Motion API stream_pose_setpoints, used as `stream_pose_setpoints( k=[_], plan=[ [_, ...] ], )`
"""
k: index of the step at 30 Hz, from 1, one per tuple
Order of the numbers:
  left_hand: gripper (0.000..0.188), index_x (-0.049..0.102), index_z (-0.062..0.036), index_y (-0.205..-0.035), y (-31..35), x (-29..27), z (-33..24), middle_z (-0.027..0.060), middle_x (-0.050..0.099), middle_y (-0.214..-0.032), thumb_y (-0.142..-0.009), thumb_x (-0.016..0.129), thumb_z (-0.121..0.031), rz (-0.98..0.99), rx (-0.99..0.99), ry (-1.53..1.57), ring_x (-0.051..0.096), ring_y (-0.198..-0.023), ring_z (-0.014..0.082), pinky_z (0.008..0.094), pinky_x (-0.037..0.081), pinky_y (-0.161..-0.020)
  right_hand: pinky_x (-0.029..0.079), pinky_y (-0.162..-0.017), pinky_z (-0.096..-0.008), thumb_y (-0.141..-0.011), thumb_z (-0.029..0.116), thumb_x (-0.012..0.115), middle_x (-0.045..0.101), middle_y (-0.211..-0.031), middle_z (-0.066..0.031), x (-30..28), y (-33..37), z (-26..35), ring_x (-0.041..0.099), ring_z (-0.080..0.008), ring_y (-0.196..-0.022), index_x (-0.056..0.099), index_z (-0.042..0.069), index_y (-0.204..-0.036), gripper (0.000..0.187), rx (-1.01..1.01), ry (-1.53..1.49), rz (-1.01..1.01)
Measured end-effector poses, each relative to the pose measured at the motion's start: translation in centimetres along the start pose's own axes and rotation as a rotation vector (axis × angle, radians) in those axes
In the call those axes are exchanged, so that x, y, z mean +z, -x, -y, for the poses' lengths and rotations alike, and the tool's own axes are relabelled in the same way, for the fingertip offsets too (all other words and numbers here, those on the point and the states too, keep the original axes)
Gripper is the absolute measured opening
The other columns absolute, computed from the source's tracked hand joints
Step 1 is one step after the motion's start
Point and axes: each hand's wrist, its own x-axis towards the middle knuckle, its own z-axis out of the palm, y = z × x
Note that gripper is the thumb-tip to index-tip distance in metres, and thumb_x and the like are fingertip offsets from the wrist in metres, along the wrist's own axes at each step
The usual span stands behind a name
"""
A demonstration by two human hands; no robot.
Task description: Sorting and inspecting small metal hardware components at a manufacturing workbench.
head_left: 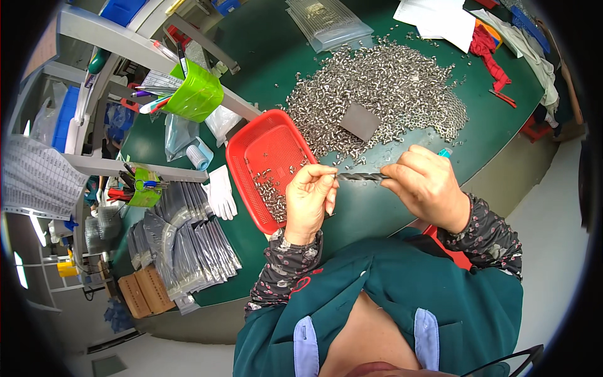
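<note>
My right hand is closed around a dark spiral drill bit, which points left across my body. At the bit's left end, the thumb and fingertips of my left hand are pinched together. Whether they grip the bit itself or a tiny part on its tip is hidden. Just left of that hand sits a red plastic basket with some small shiny metal parts inside. Beyond both hands spreads a large heap of similar small metal parts, with a dark square block lying on it.
The green table bears clear bags and papers at the back. To the left are a white glove, packed grey bags, green pen holders on a frame, and a brown box. A red cloth lies far right.
</note>
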Motion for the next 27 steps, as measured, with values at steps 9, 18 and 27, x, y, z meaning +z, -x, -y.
stream_pose_setpoints(
  k=[9,18,27],
  plan=[
    [0.01,0.053,-0.002,-0.094,0.0,0.3,0.2,0.0035,0.054,-0.073,-0.087,0.051,-0.009,-0.042,-0.028,0.072,0.045,-0.052,0.0051,0.0152,0.035,-0.039,0.041,-0.051,-0.0321,-0.073,0.009,0.062,0.043,-0.054,-0.0043,0.5,1.1,-1.1,0.05,-0.0197,-0.055,0.057,0.0,-0.073,0.01,0.21,-0.246,-0.009],
    [0.014,0.049,-0.0013,-0.098,1.7,-1.5,1.3,0.0148,0.059,-0.087,-0.09,0.044,-0.012,-0.073,-0.051,0.048,0.047,-0.049,0.0092,0.0171,0.036,-0.039,0.021,-0.038,-0.0178,-0.091,0.025,0.043,0.029,-0.053,0.0077,2.2,10.4,-4.6,0.021,-0.0023,-0.042,0.054,0.003,-0.088,0.025,1.314,-1.353,-0.369],
    [0.017,0.05,-0.0024,-0.103,4.4,-1.8,4.0,0.0061,0.052,-0.079,-0.089,0.046,-0.01,0.051,-0.225,0.091,0.044,-0.053,0.0069,0.0151,0.035,-0.038,0.018,-0.036,-0.0174,-0.09,0.024,0.044,0.03,-0.052,0.0082,-0.5,15.7,-0.8,0.021,-0.0014,-0.041,0.058,0.002,-0.089,0.026,1.391,-1.016,-0.531]
  ],
)
